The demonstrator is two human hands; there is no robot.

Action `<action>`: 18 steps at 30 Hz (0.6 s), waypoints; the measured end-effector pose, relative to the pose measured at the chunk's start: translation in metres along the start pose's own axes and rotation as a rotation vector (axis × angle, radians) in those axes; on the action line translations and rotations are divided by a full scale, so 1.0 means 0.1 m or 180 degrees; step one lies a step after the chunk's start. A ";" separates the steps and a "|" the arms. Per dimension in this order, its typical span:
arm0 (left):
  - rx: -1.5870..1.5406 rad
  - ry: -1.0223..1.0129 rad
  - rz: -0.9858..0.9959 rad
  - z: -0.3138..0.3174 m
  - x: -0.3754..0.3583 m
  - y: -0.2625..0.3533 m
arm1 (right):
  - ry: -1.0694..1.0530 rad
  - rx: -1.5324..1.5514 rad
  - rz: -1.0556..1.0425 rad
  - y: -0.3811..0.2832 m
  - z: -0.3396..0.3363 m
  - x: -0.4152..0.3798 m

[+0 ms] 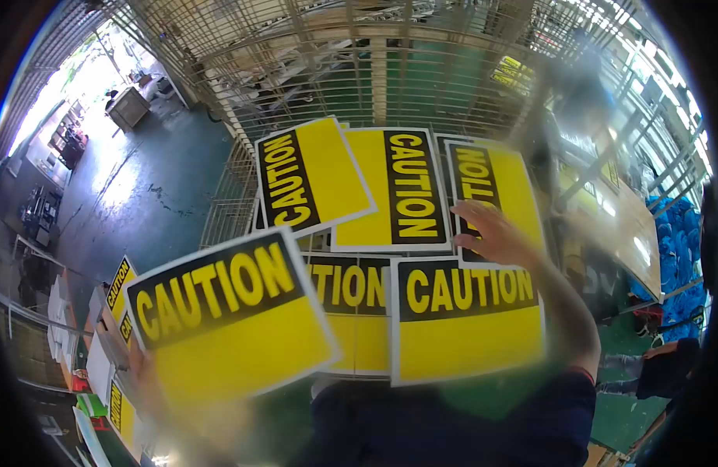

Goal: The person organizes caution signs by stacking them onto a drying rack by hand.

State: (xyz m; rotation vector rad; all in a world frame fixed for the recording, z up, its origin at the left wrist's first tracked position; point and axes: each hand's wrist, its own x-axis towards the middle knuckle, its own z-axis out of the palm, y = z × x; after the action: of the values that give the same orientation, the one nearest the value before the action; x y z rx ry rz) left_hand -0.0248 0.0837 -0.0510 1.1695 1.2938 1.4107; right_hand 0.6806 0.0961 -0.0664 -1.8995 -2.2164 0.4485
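My left hand (145,377) is blurred at the lower left, its fingers partly behind a tilted yellow and black CAUTION sign (234,311) that it holds by the left edge. Over the right side of the pile, my right hand (487,233) has its fingers spread on or just above an upright-turned sign (518,187). Beneath its wrist lies another sign (468,327), lettering level. Two more signs, one slanted (316,175) and one turned sideways (398,191), overlap at the back. Part of a further sign (351,311) shows in the middle.
A wire mesh rack (378,78) rises behind the signs. More signs stand at the left (119,284). On the right are a blurred panel (619,226) and blue wrapped material (678,265). A person in dark clothing (670,370) is at the far right.
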 end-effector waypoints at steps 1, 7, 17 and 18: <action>0.0161 0.0007 0.0049 0.00 0.16 -0.08 | 0.0078 0.0927 0.0112 -0.28 -0.08 0.03; -0.0103 -0.0740 -0.0405 1.55 0.86 -0.46 | -0.0340 0.3521 0.0226 -1.10 -0.08 0.66; 0.1634 -0.1387 0.0014 2.33 2.08 -1.05 | 0.0420 0.3767 -0.0226 0.22 -0.52 1.06; 0.2066 -0.1594 0.0205 2.42 2.06 -0.92 | 0.0649 0.3598 -0.0119 0.23 -0.52 0.91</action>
State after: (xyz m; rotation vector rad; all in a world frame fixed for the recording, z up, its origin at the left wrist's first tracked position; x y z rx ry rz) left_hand 0.1759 0.3372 -0.1214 1.8614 1.3789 0.6571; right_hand 0.7049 0.1944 -0.0308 -1.1836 -1.3291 1.1217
